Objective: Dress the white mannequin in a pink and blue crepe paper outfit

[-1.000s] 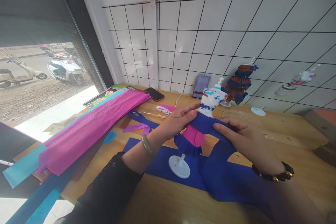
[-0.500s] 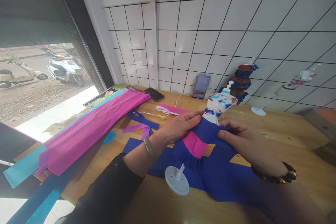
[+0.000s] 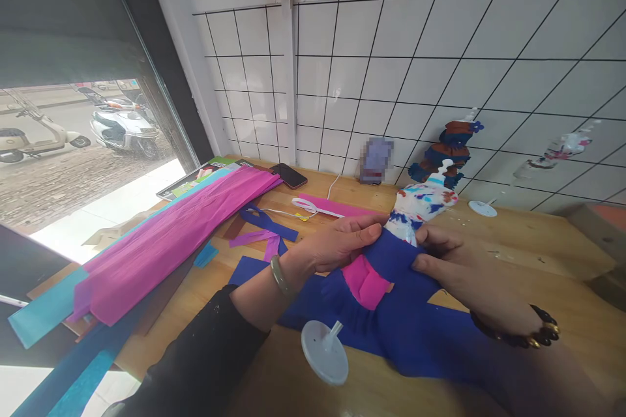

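Observation:
A miniature dress form (image 3: 423,205) with a white, colour-spotted top tilts to the right between my hands. Dark blue crepe paper (image 3: 391,254) wraps its lower part, with a pink layer (image 3: 366,281) showing beneath. My left hand (image 3: 347,242) is closed on the left edge of the blue paper, thumb on top. On the other side, my right hand (image 3: 443,260) pinches the paper's right edge near the form's waist. Below hangs the form's white round base (image 3: 325,352). A wide blue paper sheet (image 3: 440,339) lies under it on the table.
Long pink paper (image 3: 186,241) and turquoise strips lie at the left. A dark phone (image 3: 289,174) rests behind them, and another phone (image 3: 375,161) leans on the tiled wall. White-handled scissors (image 3: 313,207) lie mid-table. A brown-and-blue dressed form (image 3: 447,150) stands at the back.
The dress form has shifted slightly right and down, tilting further. The white base has swung a little left and lower. Both hands keep their hold on the blue paper.

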The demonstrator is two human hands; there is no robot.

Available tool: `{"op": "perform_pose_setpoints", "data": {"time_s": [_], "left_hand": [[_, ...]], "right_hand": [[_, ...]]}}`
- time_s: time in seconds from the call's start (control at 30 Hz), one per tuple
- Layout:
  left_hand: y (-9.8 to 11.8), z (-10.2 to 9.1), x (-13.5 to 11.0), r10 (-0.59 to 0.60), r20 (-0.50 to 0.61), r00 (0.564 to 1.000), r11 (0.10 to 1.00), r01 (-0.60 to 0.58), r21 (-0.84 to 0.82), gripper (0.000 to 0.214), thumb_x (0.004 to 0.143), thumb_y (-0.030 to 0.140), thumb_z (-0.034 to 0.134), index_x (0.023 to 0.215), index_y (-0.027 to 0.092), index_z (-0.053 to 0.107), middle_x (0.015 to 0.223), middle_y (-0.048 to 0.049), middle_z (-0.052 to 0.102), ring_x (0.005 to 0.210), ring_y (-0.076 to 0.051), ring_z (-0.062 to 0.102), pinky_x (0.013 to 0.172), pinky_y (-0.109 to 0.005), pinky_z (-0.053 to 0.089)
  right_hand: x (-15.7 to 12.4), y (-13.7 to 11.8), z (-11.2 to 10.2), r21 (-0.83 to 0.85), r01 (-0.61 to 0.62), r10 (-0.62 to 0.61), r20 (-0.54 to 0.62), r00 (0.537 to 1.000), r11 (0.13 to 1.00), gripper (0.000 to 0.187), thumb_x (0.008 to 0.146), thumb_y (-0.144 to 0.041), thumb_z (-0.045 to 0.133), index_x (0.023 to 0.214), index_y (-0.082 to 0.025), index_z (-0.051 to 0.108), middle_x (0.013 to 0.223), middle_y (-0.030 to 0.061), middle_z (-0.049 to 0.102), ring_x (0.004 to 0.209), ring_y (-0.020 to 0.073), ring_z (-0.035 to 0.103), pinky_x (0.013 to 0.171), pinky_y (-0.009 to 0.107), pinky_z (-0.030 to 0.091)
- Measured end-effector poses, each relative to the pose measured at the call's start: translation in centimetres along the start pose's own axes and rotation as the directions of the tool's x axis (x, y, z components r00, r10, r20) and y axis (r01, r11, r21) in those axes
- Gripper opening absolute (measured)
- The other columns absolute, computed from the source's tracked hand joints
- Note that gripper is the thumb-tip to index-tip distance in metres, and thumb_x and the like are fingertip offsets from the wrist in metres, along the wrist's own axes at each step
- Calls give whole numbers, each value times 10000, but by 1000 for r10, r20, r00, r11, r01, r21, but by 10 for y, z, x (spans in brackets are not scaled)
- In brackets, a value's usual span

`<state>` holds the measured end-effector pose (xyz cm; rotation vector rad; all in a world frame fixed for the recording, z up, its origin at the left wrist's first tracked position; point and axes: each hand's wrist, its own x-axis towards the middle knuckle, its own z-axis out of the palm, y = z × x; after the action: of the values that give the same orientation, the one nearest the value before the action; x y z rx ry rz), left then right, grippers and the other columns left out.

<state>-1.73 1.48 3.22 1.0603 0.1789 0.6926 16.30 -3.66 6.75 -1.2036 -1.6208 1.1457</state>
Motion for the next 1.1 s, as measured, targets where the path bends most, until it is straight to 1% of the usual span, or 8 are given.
{"op": "perform_pose_setpoints", "data": {"time_s": [0.13,0.2,0.3,0.4,0.53,0.77,0.9,1.1], "left_hand": [[0,-1,0,8,1,1000,1000,-8,8,447,762,424,650,1124,167,607,868,-50,667,760,-127,590,776,-269,423],[0,-1,0,6,2,1000,1000,-6,14,445,764,425,647,1123,165,609,875,-55,666,764,-132,589,775,-273,425],[0,-1,0,3,1,1000,1000,-3,20,453,762,433,645,1127,167,610,813,-50,662,766,-150,596,767,-289,429],[1,-1,0,5,3,1000,1000,-5,27,454,765,439,639,1129,170,610,794,-49,657,767,-158,600,754,-293,434],[1,-1,0,7,12,1000,1000,-7,28,449,779,432,626,1146,173,600,859,-55,664,783,-147,598,771,-283,428],[1,-1,0,12,30,999,1000,-13,20,439,790,415,622,1154,172,594,928,-64,667,790,-130,594,792,-270,427],[0,-2,-1,12,25,1000,1000,-13,19,443,794,408,620,1170,175,583,988,-71,662,788,-121,594,802,-270,429],[0,-3,-1,6,25,1000,1000,-7,25,472,782,410,633,1192,187,568,1064,-86,645,870,-148,605,818,-281,437]], "right_hand": [[0,0,0,4,13,-13,7,1000,1000,297,616,-449,746,638,-209,573,551,-44,516,459,85,455,380,190,388],[0,1,0,9,-1,1,7,1000,1000,304,616,-465,742,644,-213,573,550,-46,511,456,88,457,383,200,395],[0,4,-1,2,-14,14,1,1000,1000,323,617,-489,734,642,-214,568,561,-41,515,470,94,464,393,206,403],[1,3,-1,-21,-2,2,-7,1000,1000,332,620,-496,729,638,-210,561,541,-46,489,456,86,432,374,196,382],[1,0,0,-32,-2,2,0,1000,999,321,622,-482,729,629,-214,551,534,-47,492,451,90,443,374,203,391],[2,-3,1,-31,19,-18,6,1000,999,276,622,-420,741,608,-215,556,520,-54,508,440,84,429,369,198,363],[1,-4,2,-19,-4,4,2,1000,1000,296,610,-449,741,619,-220,553,535,-47,525,447,94,447,377,215,381],[2,1,1,-36,-10,10,5,1000,999,318,616,-479,731,625,-221,545,525,-50,505,438,91,442,378,216,376]]}}
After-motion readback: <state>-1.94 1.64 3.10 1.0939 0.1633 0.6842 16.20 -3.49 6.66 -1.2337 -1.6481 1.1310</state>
